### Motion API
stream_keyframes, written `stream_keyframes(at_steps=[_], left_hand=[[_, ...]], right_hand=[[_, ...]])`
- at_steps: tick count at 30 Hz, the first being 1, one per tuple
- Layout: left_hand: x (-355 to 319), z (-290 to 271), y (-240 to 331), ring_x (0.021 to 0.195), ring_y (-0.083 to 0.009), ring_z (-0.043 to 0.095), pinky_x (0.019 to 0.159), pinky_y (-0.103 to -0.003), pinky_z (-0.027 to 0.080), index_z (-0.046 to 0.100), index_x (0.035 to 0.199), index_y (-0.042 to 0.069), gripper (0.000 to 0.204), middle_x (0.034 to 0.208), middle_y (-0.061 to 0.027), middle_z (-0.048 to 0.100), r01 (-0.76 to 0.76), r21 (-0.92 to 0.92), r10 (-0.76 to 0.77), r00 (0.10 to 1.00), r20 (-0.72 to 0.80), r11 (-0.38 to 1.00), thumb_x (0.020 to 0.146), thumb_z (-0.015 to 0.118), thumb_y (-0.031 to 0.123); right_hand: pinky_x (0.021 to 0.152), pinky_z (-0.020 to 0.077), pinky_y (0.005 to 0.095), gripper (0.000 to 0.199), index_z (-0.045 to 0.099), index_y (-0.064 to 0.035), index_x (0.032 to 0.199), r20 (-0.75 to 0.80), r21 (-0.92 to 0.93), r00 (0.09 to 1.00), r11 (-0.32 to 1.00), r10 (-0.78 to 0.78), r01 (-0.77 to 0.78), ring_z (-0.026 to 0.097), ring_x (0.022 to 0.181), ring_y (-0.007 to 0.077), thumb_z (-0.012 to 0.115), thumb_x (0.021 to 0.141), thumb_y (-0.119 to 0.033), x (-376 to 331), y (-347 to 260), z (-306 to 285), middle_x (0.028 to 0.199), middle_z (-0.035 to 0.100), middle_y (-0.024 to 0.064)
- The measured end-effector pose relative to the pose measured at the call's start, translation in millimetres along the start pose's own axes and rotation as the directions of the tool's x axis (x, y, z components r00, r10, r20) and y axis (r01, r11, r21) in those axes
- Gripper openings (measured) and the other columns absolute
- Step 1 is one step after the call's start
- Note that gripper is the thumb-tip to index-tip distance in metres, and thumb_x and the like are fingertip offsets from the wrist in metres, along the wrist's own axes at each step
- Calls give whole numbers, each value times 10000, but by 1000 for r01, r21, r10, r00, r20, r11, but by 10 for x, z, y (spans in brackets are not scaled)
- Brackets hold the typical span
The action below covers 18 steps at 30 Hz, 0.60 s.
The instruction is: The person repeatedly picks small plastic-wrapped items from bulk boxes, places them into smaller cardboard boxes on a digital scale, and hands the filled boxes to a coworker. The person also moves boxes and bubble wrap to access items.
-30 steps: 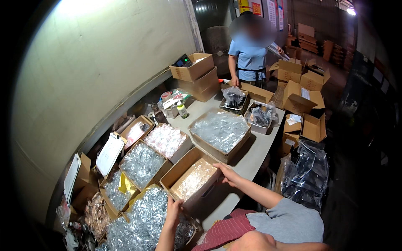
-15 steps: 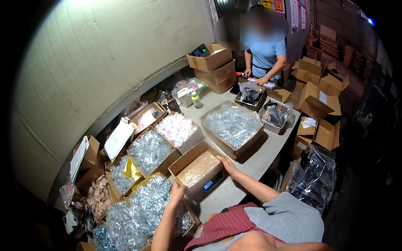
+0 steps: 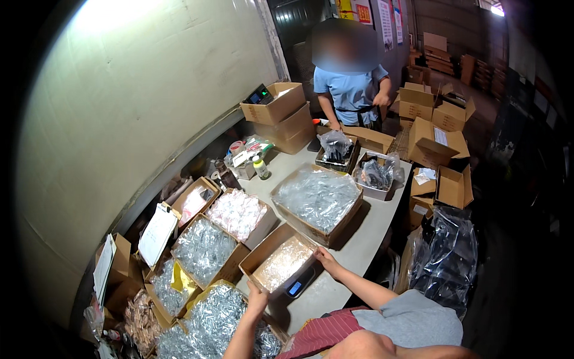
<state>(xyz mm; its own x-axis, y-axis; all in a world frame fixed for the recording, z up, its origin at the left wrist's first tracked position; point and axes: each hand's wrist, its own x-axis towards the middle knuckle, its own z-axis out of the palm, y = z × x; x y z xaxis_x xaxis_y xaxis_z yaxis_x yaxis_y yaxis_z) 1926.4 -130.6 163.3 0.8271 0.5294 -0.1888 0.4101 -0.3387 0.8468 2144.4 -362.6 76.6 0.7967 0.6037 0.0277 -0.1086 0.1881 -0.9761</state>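
Note:
An open cardboard box (image 3: 253, 261) stands in front of me on a scale with a lit blue display (image 3: 294, 289). Glossy clear material covers the box's bottom; its exact kind is unclear. My left hand (image 3: 258, 297) grips the near left corner of the box, fingers partly hidden by its wall. At the right end, my right hand (image 3: 326, 259) has hold of the wall, thumb and fingers closed on it. Close to my left hand is a box heaped with small clear packets (image 3: 218, 311) of silvery pieces.
Beyond lies a large carton of clear bags (image 3: 320, 197). Boxes of pinkish packets (image 3: 238, 213) and clear packets (image 3: 205, 248) line the left, beside a clipboard (image 3: 157, 234). A co-worker in a blue shirt (image 3: 350, 96) stands across the table (image 3: 254, 187). Cartons (image 3: 439, 140) crowd the right.
My view has shifted, and the box sits lower in it, still in both hands. Across the table, the co-worker has straightened and raised one forearm; the pale roll at their hands is out of sight.

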Motion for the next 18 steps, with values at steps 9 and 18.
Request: stream_keyframes(at_steps=[9, 18], left_hand=[[-49, 66, 168, 1032, -520, 597, 913, -478, 472, 83, 1426, -135, 831, 1083, -403, 589, 35, 212, -41, 999, 26, 977, 877, 584, 236], [-102, 47, 283, 1036, -533, 581, 915, -500, 458, 105, 1412, -112, 761, 1098, -408, 577, -3, 177, -7, 999, 54, 984, 889, 564, 195]], right_hand=[[981, 345, 269, 674, 493, -15, 1318, -122, 84, 992, 996, 14, -4, 455, 1100, 119, 531, 952, -581, -55, -126, 71, 1172, 539, 22], [1002, 340, 272, 636, 506, -6, 1305, -126, 36, 992, 999, 15, -10, 457, 1118, 120, 527, 970, -546, -30, -115, 61, 1176, 545, 25]])
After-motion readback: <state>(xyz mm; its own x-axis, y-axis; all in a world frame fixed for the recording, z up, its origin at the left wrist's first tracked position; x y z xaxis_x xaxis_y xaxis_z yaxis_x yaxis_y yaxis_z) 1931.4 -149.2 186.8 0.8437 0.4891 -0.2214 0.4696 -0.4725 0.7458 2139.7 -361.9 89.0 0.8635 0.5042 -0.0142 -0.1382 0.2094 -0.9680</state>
